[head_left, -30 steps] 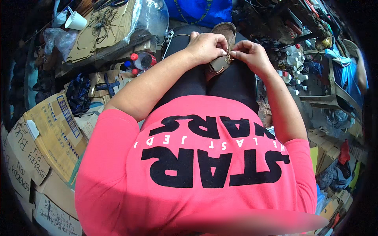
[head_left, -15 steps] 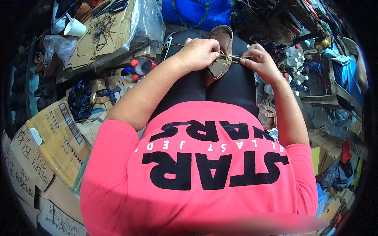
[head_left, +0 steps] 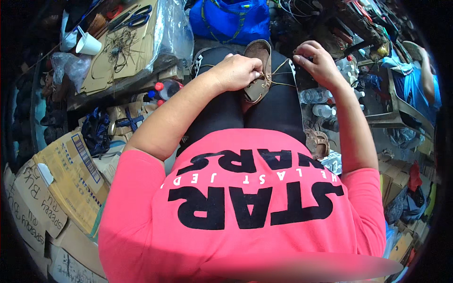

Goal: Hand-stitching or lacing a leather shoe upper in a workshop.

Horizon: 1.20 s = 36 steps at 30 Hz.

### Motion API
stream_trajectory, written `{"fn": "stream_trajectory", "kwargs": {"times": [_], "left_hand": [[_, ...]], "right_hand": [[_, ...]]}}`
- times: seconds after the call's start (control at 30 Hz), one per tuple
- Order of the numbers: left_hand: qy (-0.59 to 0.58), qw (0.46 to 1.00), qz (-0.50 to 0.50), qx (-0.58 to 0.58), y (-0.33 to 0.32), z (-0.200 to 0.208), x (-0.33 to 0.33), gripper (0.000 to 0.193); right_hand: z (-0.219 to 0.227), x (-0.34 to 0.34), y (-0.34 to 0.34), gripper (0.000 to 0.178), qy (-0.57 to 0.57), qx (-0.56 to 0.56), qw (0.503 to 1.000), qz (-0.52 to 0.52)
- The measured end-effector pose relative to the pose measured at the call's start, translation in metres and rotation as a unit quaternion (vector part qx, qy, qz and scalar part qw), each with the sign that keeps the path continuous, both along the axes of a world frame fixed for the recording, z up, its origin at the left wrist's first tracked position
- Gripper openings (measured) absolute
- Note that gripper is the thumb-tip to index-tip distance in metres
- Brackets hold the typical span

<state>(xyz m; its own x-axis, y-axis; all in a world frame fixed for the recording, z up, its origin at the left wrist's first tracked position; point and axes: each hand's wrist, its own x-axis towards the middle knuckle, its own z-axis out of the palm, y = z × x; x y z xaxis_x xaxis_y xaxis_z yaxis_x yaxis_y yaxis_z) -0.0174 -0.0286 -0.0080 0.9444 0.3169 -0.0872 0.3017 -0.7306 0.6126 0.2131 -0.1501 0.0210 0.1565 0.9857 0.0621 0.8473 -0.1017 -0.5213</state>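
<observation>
A brown leather shoe point(head_left: 259, 56) lies on my lap between my knees, toe pointing away. My left hand point(head_left: 238, 71) presses down on the shoe's near part and grips it. A thin tan thread point(head_left: 278, 70) runs from the shoe to the right. My right hand point(head_left: 317, 60) is raised off to the right of the shoe, fingers pinched on that thread and pulling it taut. I wear black trousers and a pink shirt.
A blue bag point(head_left: 231, 19) lies beyond my knees. Cardboard sheets, scissors point(head_left: 134, 15) and a white paper cup point(head_left: 86, 45) sit on a bench at the left. Cardboard boxes point(head_left: 61, 184) are stacked at lower left. Plastic bottles point(head_left: 321, 101) and another person point(head_left: 424, 70) are at right.
My right hand has moved right and away from the shoe, drawing the thread out. My left hand has stayed pressed on the shoe.
</observation>
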Motion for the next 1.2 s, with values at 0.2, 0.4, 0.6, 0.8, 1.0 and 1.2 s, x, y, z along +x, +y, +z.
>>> {"fn": "stream_trajectory", "kwargs": {"times": [0.2, 0.4, 0.6, 0.8, 1.0, 1.2], "left_hand": [[-0.016, 0.997, -0.051, 0.056, 0.002, -0.001, -0.001, 0.015], [-0.046, 0.978, -0.077, 0.187, 0.017, 0.001, -0.040, 0.009], [-0.010, 0.960, 0.233, -0.154, 0.043, 0.056, -0.114, 0.010], [-0.338, 0.856, -0.002, -0.391, -0.009, 0.081, -0.026, 0.018], [-0.097, 0.985, -0.076, -0.120, -0.025, 0.051, -0.060, 0.020], [-0.137, 0.965, 0.224, 0.021, 0.150, 0.094, -0.206, 0.016]], "right_hand": [[0.016, -0.050, 0.006, 0.010, -0.173, -0.067, 0.960, 0.209], [-0.009, -0.019, -0.004, 0.004, -0.171, -0.035, 0.951, 0.255], [0.008, 0.036, -0.039, 0.014, 0.226, -0.095, 0.957, -0.159], [0.031, -0.041, 0.022, 0.024, 0.630, 0.127, 0.762, 0.084], [0.033, -0.046, -0.027, 0.023, 0.357, -0.097, 0.919, 0.138], [-0.037, 0.127, -0.154, 0.027, 0.056, -0.147, 0.973, -0.171]]}}
